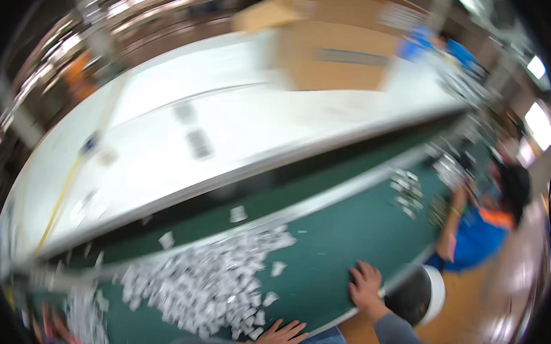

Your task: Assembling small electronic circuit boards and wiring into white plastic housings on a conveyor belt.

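Note:
My left hand [281, 335] lies at the near edge of the green work surface [327, 262], fingers stretched out and holding nothing. Just beyond it spreads a broad heap of small whitish, silvery flat pieces [207, 277]; blur hides what kind they are. A few loose pieces [278, 269] lie to the heap's right. Further right, my right hand [366, 284] rests on the surface near its edge with the fingers apart, also without anything in it. Beside its wrist is a dark round object with a white rim [415, 294].
A white table [253, 127] runs along behind, with a large cardboard box [337, 57] and two small grey pieces [199, 143] on it. At right, a co-worker in blue [481, 239] sits by more small pieces [406, 192]. Another person's hand [58, 329] shows at lower left.

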Tool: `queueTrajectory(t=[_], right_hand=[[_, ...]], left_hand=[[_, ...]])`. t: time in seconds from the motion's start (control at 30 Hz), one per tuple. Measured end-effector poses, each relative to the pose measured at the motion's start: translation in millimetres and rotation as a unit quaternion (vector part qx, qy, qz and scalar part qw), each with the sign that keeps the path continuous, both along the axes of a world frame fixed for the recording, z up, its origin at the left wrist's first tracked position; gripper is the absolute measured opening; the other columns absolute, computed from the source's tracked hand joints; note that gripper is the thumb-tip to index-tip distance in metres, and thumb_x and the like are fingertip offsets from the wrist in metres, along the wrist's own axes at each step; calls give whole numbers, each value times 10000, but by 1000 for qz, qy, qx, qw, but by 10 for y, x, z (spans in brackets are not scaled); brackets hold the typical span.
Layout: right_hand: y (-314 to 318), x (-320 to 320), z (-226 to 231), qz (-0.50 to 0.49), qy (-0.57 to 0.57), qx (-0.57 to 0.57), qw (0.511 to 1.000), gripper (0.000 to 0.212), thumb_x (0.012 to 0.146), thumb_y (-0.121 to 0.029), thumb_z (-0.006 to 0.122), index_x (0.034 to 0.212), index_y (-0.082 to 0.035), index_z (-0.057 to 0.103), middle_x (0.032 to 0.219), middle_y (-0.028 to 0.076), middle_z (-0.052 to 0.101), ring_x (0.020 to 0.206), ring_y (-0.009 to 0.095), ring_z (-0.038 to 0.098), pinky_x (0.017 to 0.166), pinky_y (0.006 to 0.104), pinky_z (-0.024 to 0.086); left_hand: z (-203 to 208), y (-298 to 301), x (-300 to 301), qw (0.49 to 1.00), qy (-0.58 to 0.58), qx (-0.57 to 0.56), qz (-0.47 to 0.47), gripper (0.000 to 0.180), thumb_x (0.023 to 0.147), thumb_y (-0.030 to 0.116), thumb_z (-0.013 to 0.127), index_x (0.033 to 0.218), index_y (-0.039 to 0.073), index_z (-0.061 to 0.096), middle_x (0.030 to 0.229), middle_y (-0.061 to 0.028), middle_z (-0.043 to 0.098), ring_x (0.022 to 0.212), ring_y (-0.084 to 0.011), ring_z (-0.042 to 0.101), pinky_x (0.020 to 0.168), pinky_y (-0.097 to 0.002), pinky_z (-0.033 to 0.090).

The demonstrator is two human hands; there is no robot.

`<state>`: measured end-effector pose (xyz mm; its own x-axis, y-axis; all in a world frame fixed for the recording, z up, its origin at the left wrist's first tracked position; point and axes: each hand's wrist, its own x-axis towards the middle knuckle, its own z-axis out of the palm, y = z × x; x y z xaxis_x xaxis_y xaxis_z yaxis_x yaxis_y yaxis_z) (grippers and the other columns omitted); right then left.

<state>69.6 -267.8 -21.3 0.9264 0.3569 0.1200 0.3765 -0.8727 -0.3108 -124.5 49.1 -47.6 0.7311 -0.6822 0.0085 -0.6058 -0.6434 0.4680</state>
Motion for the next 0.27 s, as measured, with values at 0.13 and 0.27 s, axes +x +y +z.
queueTrajectory(t=[0.13, 0.27], right_hand=[[-322, -67, -156, 1, -47, -45, 998, 498, 856, -286, 618, 1305, -70, 607, 1495, 230, 486, 1373, 436, 448, 1100, 619, 320], [-242, 127, -526, 47, -94, -52, 993, 536, 996, -421, 426, 1338, -39, 583, 1489, 239, 502, 1361, 443, 471, 1099, 634, 316]], left_hand=[[-350, -200, 5, 993, -23, -112, 30, 631, 1054, 367, 506, 1614, 151, 312, 1697, -161, 238, 1564, -325, 255, 1199, -632, 257], [-431, -157, -27, 980, -124, -152, 31, 627, 1094, 354, 434, 1642, 163, 196, 1732, -135, 98, 1587, -366, 143, 1227, -672, 166]])
